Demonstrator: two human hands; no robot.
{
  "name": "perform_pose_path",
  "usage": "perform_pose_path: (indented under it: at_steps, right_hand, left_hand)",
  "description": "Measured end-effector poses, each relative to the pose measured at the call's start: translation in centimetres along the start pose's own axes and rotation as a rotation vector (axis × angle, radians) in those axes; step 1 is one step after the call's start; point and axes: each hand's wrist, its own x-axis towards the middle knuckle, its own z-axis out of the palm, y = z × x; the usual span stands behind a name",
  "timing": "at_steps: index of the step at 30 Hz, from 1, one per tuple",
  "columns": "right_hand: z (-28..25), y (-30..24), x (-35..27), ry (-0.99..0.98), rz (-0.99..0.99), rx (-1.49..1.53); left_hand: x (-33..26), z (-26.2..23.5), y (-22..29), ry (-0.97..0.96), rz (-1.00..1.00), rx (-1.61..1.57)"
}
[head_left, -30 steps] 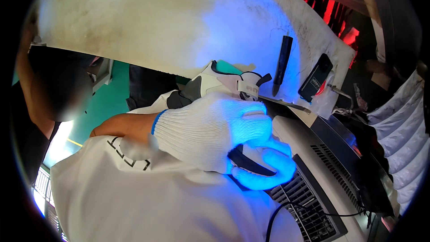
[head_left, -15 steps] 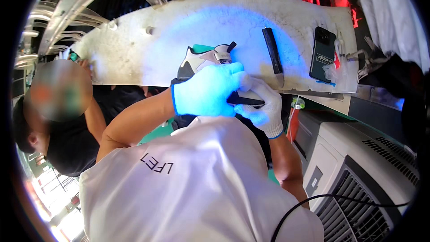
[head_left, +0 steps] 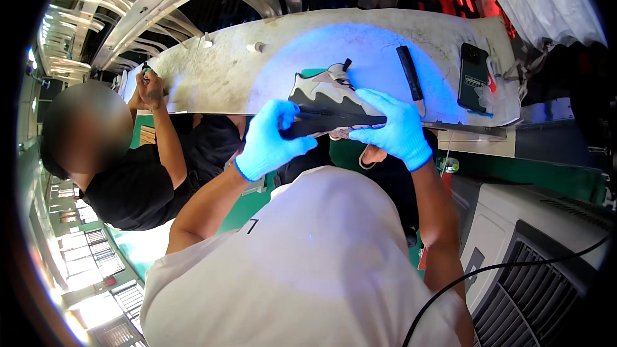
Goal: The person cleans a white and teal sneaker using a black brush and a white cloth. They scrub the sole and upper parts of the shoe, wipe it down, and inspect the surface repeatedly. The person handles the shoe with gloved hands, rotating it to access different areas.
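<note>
One shoe (head_left: 324, 93) held by two gloved hands, left hand (head_left: 270, 138) and right hand (head_left: 393, 127).

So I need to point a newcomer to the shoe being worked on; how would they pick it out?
Find the long pale workbench lit blue in its middle. At its near edge, the left hand and right hand, both gloved, grip a shoe. It alone is grey, white and black with a dark sole, unlike the slim dark tool and flat phone to its right.

Blue glow on bench (head_left: 212, 77), fisheye-bent edges, dark rim
</note>
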Motion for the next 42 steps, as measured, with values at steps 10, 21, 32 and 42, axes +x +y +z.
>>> perform_pose_path:
  at_steps: [10, 21, 32, 42]
  right_hand:
    - [1.0, -1.5, 0.7, -0.042, 0.033, -0.044]
    - [0.0, -2.7, 1.8, -0.142, 0.053, -0.026]
    - [0.4, -4.2, 6.3, -0.299, 0.318, -0.104]
    - [3.6, -4.7, 2.6, 0.366, 0.138, -0.26]
  left_hand:
    - [3.0, 3.9, 2.8, 0.11, 0.424, 0.611]
    - [4.5, 3.1, 2.9, 0.076, 0.368, 0.376]
    - [5.7, 2.9, 3.4, -0.03, 0.138, 0.261]
    - [7.3, -2.6, -2.9, -0.092, -0.113, -1.071]
